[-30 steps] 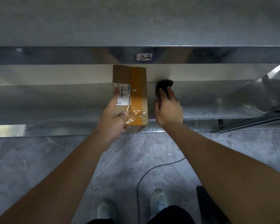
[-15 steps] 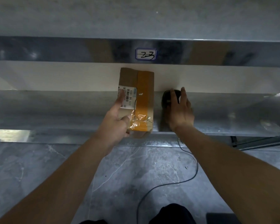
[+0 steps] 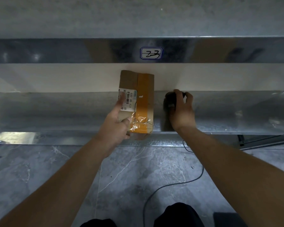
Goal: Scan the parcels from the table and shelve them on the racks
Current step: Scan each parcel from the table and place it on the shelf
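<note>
Grey marbled floor [image 3: 39, 174] runs beneath a metal rack whose lower shelf [image 3: 56, 110] is a shiny steel sheet. On the front edge of the shelf above sits a small white tag [image 3: 151, 53] with a blue border and handwritten digits. A cardboard parcel [image 3: 143, 95] lies lengthwise on the lower shelf, its near end overhanging the front lip; orange tape runs along its right half and a white barcode label [image 3: 127, 99] is stuck on its left half. The left hand [image 3: 116, 126] holds the parcel's near left corner, grip pinching it with the thumb on top by the crumpled clear tape and the index finger stretched forward over the label. Just right of the parcel, apart from it, the right hand [image 3: 181, 112] rests on the shelf, its grip curled round a black barcode scanner [image 3: 169, 99]. A thin dark cable [image 3: 193, 179] trails from under that wrist across the floor.
</note>
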`<control>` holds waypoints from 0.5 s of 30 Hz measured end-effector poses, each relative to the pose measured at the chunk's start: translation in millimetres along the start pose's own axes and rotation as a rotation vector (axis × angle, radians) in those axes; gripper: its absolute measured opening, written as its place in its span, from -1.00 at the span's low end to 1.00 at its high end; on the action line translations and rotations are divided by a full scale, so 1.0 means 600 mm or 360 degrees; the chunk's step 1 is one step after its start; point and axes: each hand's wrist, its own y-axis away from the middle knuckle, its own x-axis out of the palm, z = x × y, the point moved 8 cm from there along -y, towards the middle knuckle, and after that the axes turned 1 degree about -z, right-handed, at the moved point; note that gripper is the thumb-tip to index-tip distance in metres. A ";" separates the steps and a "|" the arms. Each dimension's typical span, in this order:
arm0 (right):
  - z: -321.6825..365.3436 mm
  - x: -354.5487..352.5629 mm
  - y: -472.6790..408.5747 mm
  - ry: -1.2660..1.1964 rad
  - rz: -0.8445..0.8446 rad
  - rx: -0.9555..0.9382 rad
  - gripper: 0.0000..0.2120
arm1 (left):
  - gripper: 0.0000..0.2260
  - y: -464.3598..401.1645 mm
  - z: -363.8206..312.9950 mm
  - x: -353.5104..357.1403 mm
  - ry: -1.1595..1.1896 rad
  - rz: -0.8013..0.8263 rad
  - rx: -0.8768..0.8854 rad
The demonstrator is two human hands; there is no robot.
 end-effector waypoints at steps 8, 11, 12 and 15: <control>0.047 -0.043 0.079 -0.0010 -0.0136 -0.0092 -0.38 | -0.30 0.048 0.006 -0.027 -0.0026 0.0002 -0.0083; 0.066 -0.065 0.122 -0.0026 -0.0168 -0.0058 -0.43 | -0.28 0.079 0.000 -0.041 -0.0054 0.0015 -0.0122; 0.073 -0.073 0.136 -0.0029 -0.0186 -0.0047 -0.44 | -0.28 0.091 -0.003 -0.046 -0.0059 0.0019 -0.0135; 0.093 -0.097 0.179 -0.0038 -0.0229 -0.0026 -0.39 | -0.27 0.127 -0.011 -0.061 -0.0033 0.0049 -0.0189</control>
